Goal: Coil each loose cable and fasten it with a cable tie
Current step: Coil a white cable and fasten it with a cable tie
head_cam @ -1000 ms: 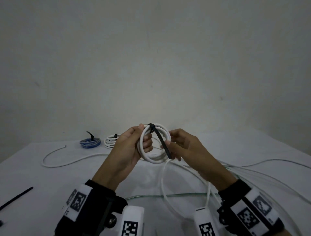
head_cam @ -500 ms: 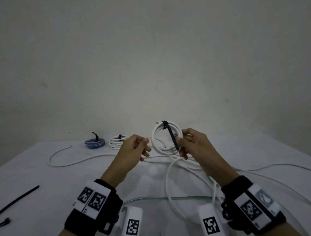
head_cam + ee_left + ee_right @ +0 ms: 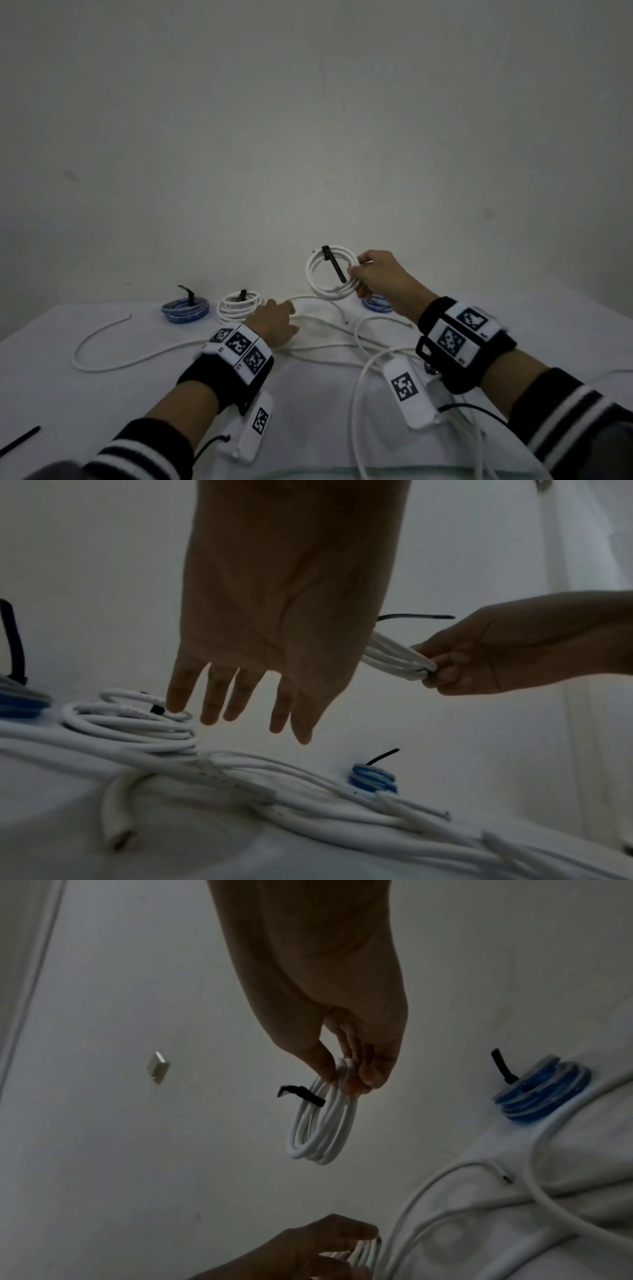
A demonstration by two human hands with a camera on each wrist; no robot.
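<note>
My right hand (image 3: 368, 277) pinches the right side of a white cable coil (image 3: 320, 284) and holds it upright in the air above the far table. A black cable tie (image 3: 334, 265) binds the coil, its tail hanging across the ring. The same coil (image 3: 322, 1129) hangs below my right fingers (image 3: 349, 1069) in the right wrist view. My left hand (image 3: 274, 320) is low over the loose white cables (image 3: 329, 339), fingers straight (image 3: 212, 696), holding nothing, next to a tied white coil (image 3: 239, 305).
Two blue tied coils sit at the far edge, one left (image 3: 185, 308) and one right (image 3: 376, 305). A long loose white cable (image 3: 113, 363) curves across the left of the white table. A spare black tie (image 3: 20, 442) lies at the front left. A wall stands behind.
My left hand let go of the coil and dropped toward the loose cables. My right hand carried the tied coil up and to the right.
</note>
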